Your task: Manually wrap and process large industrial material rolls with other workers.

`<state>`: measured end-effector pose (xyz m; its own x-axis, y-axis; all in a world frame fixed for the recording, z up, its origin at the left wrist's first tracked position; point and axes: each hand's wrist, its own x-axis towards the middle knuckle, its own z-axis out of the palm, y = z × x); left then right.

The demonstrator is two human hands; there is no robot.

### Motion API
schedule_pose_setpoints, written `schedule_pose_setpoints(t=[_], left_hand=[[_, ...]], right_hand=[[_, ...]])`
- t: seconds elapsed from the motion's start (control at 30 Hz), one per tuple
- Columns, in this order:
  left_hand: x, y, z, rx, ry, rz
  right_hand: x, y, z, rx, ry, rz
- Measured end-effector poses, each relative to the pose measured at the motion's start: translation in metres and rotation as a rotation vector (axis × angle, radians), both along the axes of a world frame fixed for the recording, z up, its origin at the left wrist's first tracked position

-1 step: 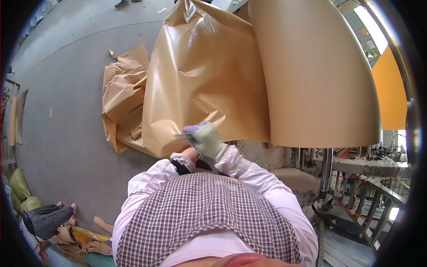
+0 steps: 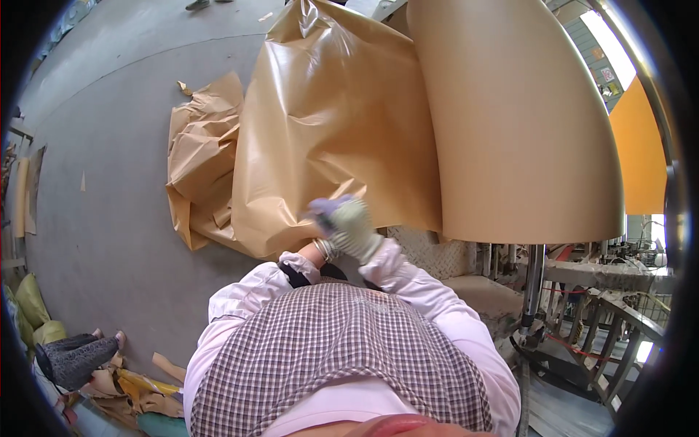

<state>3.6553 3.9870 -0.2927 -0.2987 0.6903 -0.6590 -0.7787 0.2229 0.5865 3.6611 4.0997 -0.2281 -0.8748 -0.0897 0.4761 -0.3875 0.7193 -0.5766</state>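
Observation:
My right hand (image 2: 354,227), in a pale glove with purple at the finger end, is blurred by motion in front of my body. Its fingers are smeared, so whether they hold anything is unclear. My left hand is mostly hidden behind it; only its bare wrist (image 2: 314,253) with a bracelet shows below the glove, and the fingers are out of sight. Just beyond both hands hangs a loose, shiny sheet of brown paper (image 2: 342,131), creased near the gloved fingers. It runs from beside a large brown paper roll (image 2: 517,131) on the right.
Crumpled brown paper (image 2: 206,156) lies on the grey floor (image 2: 109,211) to the left. A metal shaft (image 2: 534,280) stands below the roll, beside machine frames (image 2: 611,328). At lower left are a person's patterned trousers (image 2: 76,360) and paper scraps (image 2: 149,386).
My right hand has shifted slightly to the right. A thin dark shape at its finger end in the earlier frame no longer shows clearly. Paper and roll look the same.

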Motion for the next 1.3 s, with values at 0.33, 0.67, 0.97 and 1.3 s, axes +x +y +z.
schedule_pose_setpoints(t=[0.33,0.67,0.97,1.3], left_hand=[[-0.029,0.022,-0.074,-0.131,0.468,0.797],[-0.009,-0.057,-0.071,0.084,-0.111,1.446],[-0.021,-0.098,-0.082,0.023,-0.017,1.275],[-0.027,-0.178,-0.121,-0.094,-0.121,1.242]], right_hand=[[0.144,0.262,0.044,1.012,0.168,-0.902],[0.147,0.297,0.08,0.769,0.223,-0.859],[0.117,0.277,0.058,0.491,0.138,-1.015],[0.104,0.299,0.051,0.451,-0.042,-1.236]])
